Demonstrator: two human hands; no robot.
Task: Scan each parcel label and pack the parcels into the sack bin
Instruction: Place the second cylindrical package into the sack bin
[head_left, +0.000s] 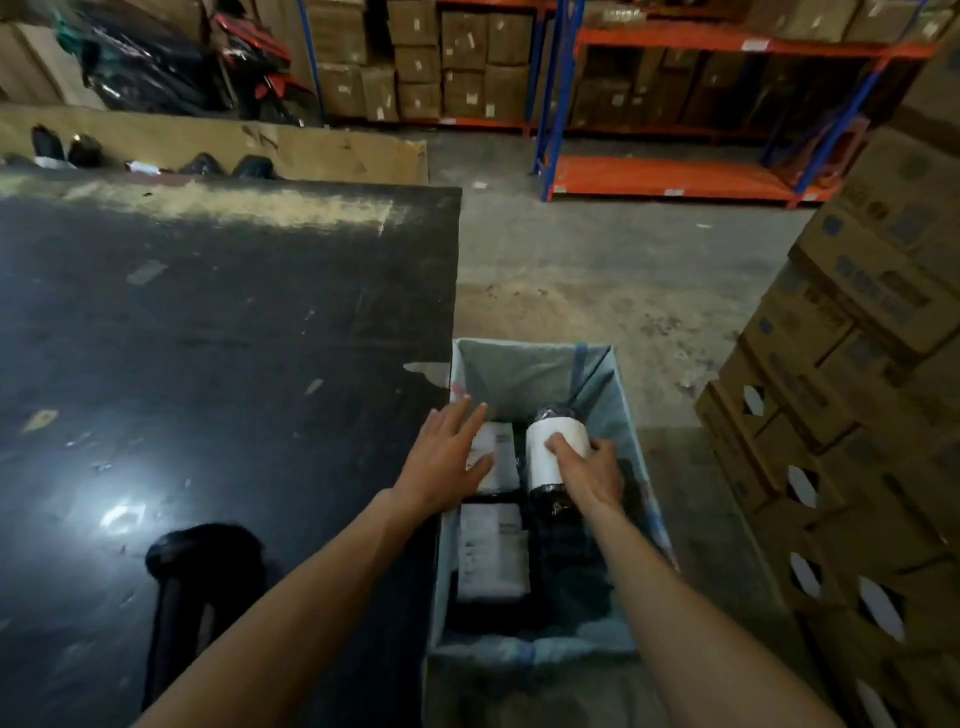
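The sack bin (524, 369), lined with a pale blue-grey sack, stands on the floor at the right edge of the black table (218, 338). My right hand (587, 467) is inside it, shut on a black-wrapped parcel with a white label (550, 452). Spread open, my left hand (447, 457) hovers over the bin's left rim, partly covering another labelled parcel (501, 457). A third white-labelled parcel (493, 551) lies nearer me in the bin. A black handheld scanner (202, 561) rests on the table near my left forearm.
Several black parcels (67, 150) lie beyond the table's far edge against a cardboard sheet (332, 150). Stacked cardboard cartons (852, 415) rise close to the bin's right. Orange and blue shelving (675, 176) with boxes lines the back across bare concrete floor (623, 280).
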